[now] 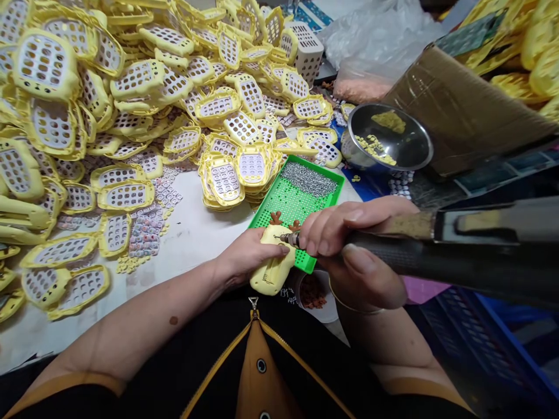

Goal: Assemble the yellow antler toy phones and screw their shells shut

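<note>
My left hand (pixel 247 253) is closed around a yellow plastic toy casing (pixel 271 273) with brown antlers (pixel 276 218) at its top end. The casing's back faces up, low over the near edge of a green perforated tray (pixel 312 261). In my right hand (pixel 345 238) is a black power screwdriver (pixel 419 253), held nearly level. Its bit meets the upper part of the casing, close to my left thumb; the exact contact point is too small to make out. Small silver screws (pixel 308 179) lie heaped at the tray's far end.
Yellow casings with white grid faces (pixel 225 180) are piled high at left and back. A steel bowl (pixel 410 145) with small yellow pieces stands beyond the tray, beside a cardboard box (pixel 471 116). A tub of brown pieces (pixel 313 291) sits close to my body.
</note>
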`<action>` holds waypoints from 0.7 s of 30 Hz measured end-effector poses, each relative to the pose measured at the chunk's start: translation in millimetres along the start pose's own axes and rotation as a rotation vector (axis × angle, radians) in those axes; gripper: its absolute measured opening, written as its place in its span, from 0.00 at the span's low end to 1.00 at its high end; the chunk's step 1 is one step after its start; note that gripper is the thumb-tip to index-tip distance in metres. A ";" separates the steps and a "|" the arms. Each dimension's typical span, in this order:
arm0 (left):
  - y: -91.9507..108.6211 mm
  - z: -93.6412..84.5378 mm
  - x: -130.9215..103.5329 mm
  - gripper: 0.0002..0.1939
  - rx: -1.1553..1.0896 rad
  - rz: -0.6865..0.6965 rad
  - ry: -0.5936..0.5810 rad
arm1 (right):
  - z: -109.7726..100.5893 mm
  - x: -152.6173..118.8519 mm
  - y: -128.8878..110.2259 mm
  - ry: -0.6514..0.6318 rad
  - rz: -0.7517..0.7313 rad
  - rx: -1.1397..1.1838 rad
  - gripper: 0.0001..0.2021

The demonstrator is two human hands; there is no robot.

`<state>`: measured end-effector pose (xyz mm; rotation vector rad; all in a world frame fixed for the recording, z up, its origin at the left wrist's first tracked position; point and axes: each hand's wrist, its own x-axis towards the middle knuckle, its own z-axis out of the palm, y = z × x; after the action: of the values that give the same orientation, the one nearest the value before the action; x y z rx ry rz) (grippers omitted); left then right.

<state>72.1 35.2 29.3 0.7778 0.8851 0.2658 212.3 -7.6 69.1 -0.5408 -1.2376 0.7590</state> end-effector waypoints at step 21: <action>-0.4 -1.9 2.0 0.15 0.004 -0.025 0.001 | 4.6 1.7 -3.0 -0.075 0.057 -0.006 0.05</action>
<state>71.8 36.9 27.1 0.7700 0.8957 0.2426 208.8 -8.4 73.5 -0.5591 -1.2984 0.8296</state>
